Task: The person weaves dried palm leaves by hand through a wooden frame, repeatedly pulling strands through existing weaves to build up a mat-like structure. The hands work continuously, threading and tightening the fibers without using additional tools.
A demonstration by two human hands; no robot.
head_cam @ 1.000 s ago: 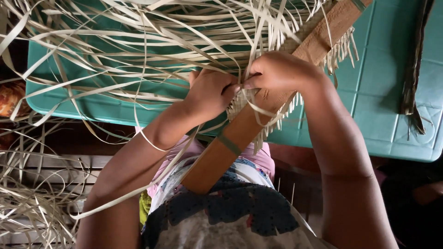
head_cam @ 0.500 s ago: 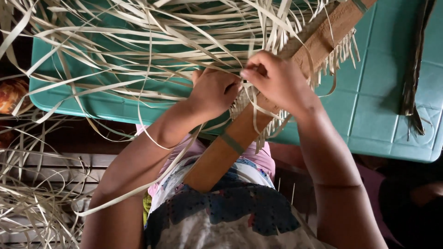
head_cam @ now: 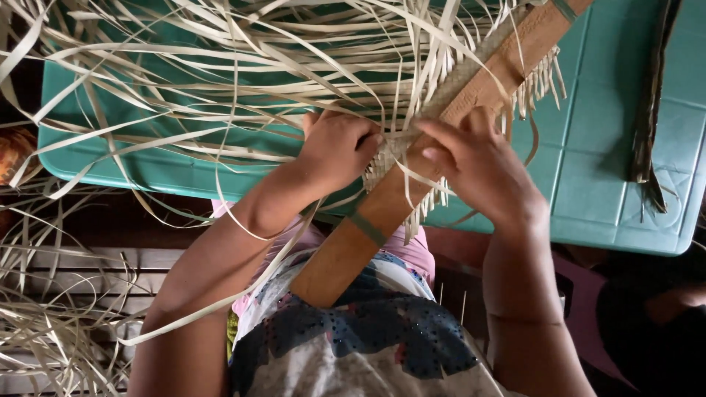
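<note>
Head view: a teal surface is seen across the top, and most of it is covered by a loose spread of pale strips, fanned out to the left and away so that each can be picked out singly. More strips are heaped on the floor at lower left. A long wooden board is laid slantwise, its near end propped against the person's lap and its far end carried over the surface, so a firm slope is given for the work. A narrow woven band is laid along the board's upper edge, with short fringe ends hanging off the lower edge. A dark dried leaf is left lying at the far right, well apart.

The left hand is curled, its fingers closed on strips at the near end of the band, just beside the board. The right hand is pressed on the board, fingers half bent, with the thumb and forefinger pinched toward a strip at the weave; whether it is truly gripped cannot be told.
</note>
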